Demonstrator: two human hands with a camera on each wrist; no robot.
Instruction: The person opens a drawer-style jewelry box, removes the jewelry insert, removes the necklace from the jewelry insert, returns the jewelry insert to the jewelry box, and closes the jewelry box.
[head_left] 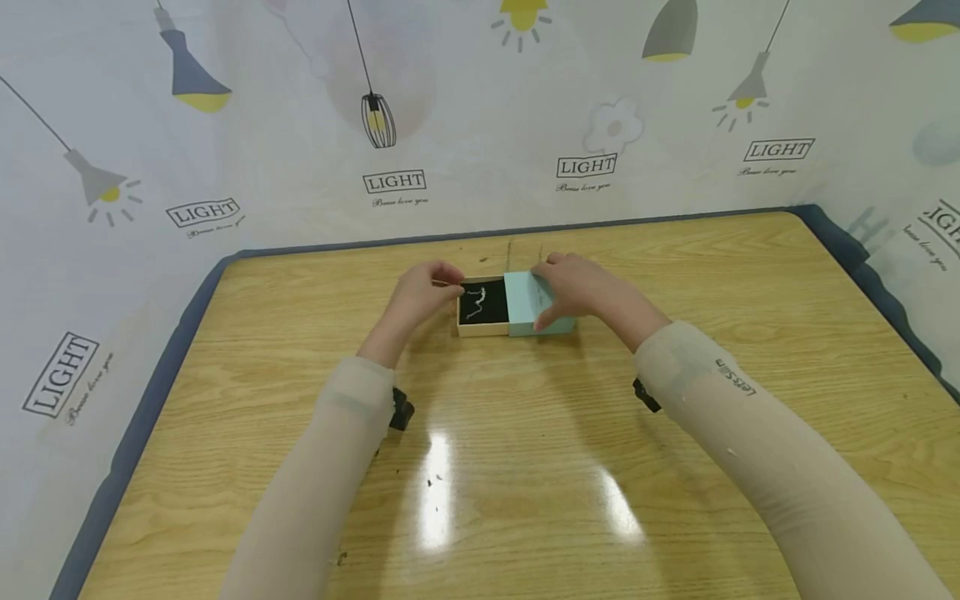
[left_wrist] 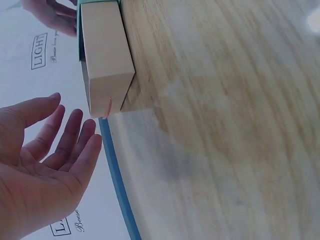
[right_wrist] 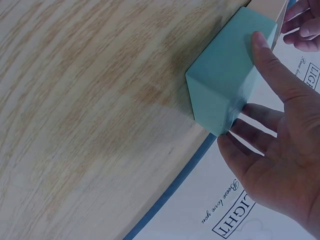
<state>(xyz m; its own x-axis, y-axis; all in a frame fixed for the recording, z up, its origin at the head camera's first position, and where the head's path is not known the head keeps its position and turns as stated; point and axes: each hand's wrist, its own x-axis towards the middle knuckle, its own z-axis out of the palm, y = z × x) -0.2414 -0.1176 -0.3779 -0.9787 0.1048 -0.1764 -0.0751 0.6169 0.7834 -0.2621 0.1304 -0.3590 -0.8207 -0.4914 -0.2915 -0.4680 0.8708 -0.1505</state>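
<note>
A small jewelry box lies on the table, its cream drawer (head_left: 482, 330) pulled partway out to the left from a light-blue sleeve (head_left: 522, 304). On the black pad (head_left: 495, 310) inside the drawer rests a thin silvery chain (head_left: 477, 302). My right hand (head_left: 581, 287) grips the sleeve, thumb on the near side and fingers on the far side. Beside the drawer's outer end, my left hand (head_left: 420, 292) has loosely bent fingers with nothing in them. In the left wrist view a small orange-pink ribbon tab (left_wrist: 108, 107) sticks out of that end, a little apart from the fingertips.
The wood-grain table (head_left: 517, 467) carries bright light reflections and a few dark specks near its front. Its blue edging (head_left: 360, 244) meets a wall (head_left: 480, 100) printed with lamps and lettering, close behind the box.
</note>
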